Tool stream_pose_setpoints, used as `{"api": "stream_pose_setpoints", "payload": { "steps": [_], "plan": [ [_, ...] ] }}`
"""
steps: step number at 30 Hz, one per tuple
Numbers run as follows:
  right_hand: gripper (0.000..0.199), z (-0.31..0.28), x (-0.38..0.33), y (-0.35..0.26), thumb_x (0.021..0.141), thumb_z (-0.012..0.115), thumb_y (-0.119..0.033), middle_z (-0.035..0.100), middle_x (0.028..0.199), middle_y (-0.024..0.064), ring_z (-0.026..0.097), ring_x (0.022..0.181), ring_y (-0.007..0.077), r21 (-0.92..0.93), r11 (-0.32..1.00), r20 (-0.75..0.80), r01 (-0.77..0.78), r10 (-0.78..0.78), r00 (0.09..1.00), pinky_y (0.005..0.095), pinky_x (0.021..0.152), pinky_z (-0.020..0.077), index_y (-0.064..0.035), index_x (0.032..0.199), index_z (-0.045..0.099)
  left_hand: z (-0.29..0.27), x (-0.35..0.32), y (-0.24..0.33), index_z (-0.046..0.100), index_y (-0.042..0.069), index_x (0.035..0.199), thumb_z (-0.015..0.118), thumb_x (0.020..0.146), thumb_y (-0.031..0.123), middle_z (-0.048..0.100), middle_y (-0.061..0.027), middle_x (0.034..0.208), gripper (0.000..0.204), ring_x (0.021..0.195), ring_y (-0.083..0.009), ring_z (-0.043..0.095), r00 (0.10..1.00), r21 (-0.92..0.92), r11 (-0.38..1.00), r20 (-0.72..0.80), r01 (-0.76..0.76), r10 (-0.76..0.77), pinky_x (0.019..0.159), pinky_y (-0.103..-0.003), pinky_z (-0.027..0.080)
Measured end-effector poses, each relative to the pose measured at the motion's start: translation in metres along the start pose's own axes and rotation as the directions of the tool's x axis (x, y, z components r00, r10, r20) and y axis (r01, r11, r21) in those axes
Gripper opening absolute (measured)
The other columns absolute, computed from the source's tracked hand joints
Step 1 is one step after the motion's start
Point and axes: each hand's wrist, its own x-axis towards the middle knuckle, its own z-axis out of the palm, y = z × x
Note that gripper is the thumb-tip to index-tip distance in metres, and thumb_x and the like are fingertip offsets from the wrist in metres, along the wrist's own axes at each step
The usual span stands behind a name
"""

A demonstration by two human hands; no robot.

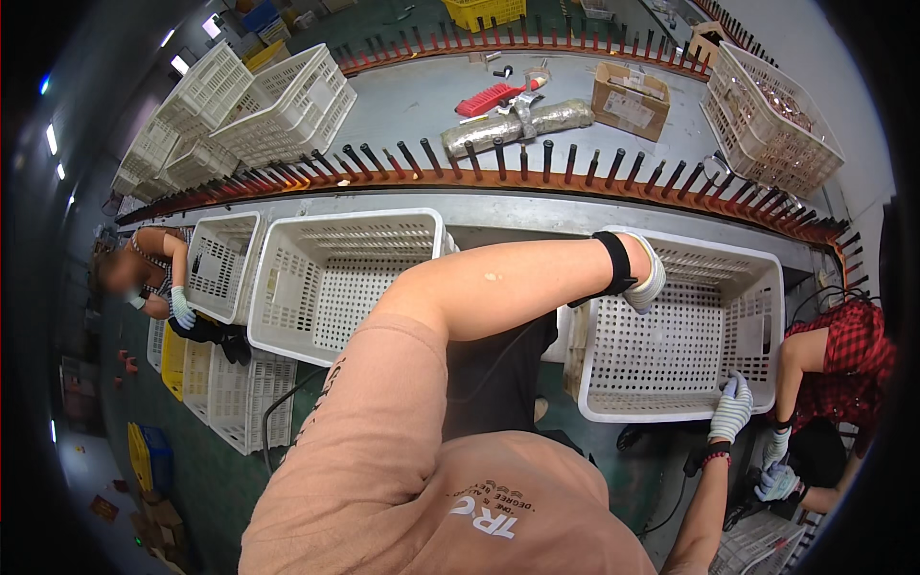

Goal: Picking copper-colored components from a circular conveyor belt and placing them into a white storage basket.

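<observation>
Your left hand [647,276] is at the far rim of the white crate [652,416], toward its left end; you cannot tell whether its fingers grip. Your right hand [731,410] has its fingers hooked over the crate's near rim, at the right. The crate sits to your right, near the workbench [402,115]; another pale crate [350,226] stands left.

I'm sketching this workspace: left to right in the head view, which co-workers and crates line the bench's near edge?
Co-worker in a striped top → first white crate → second white crate → third white crate, with the left hand at its far side, the right hand at its near side → co-worker in red checks.
</observation>
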Motion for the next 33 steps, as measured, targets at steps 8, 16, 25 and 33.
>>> {"api": "stream_pose_setpoints", "payload": {
  "steps": [8, 16, 25, 33],
  "plan": [
    [0.023, -0.0006, -0.0013, -0.0021, 0.101, 0.058, -0.016, 0.071, 0.084, 0.0107, 0.066, 0.079, 0.0232, -0.010, 1.000, -0.010, 0.007, -0.007, 1.000, 0.0398, 0.080, 0.0522, -0.0077, 0.112, 0.076, -0.0009, 0.0001, -0.0004, 0.072, 0.006, 0.126, 0.059, 0.096, 0.045, 0.072, -0.0155, 0.127, 0.051, 0.118, -0.0356, 0.067, 1.000, -0.004, 1.000, 0.010, 0.004, -0.004, 0.098, -0.047, 0.053],
    [0.023, -0.0025, -0.0019, -0.0051, 0.101, 0.058, -0.017, 0.072, 0.085, 0.0105, 0.066, 0.079, 0.0234, -0.027, 1.000, -0.007, 0.008, -0.008, 1.000, 0.0402, 0.080, 0.0522, -0.0082, 0.112, 0.076, -0.0002, 0.0010, -0.0012, 0.072, 0.006, 0.125, 0.060, 0.096, 0.044, 0.072, -0.0159, 0.126, 0.050, 0.117, -0.0357, 0.067, 1.000, -0.007, 1.000, 0.010, -0.004, 0.004, 0.098, -0.047, 0.053],
    [0.024, -0.0020, -0.0014, -0.0025, 0.101, 0.058, -0.017, 0.072, 0.085, 0.0109, 0.066, 0.079, 0.0233, -0.013, 1.000, 0.001, 0.011, -0.011, 1.000, 0.0404, 0.081, 0.0522, -0.0077, 0.113, 0.076, -0.0014, -0.0005, -0.0007, 0.073, 0.005, 0.124, 0.059, 0.095, 0.042, 0.072, -0.0165, 0.124, 0.048, 0.115, -0.0359, 0.068, 1.000, 0.004, 1.000, 0.000, -0.016, 0.016, 0.096, -0.047, 0.053],
    [0.024, -0.0010, -0.0008, -0.0006, 0.101, 0.058, -0.017, 0.072, 0.086, 0.0114, 0.066, 0.080, 0.0237, -0.008, 1.000, 0.005, -0.001, 0.001, 1.000, 0.0398, 0.081, 0.0525, -0.0077, 0.113, 0.076, 0.0014, 0.0033, -0.0014, 0.074, 0.005, 0.122, 0.058, 0.095, 0.042, 0.073, -0.0168, 0.122, 0.048, 0.114, -0.0366, 0.068, 1.000, 0.014, 1.000, -0.001, -0.016, 0.016, 0.095, -0.047, 0.053]
  ]
}}
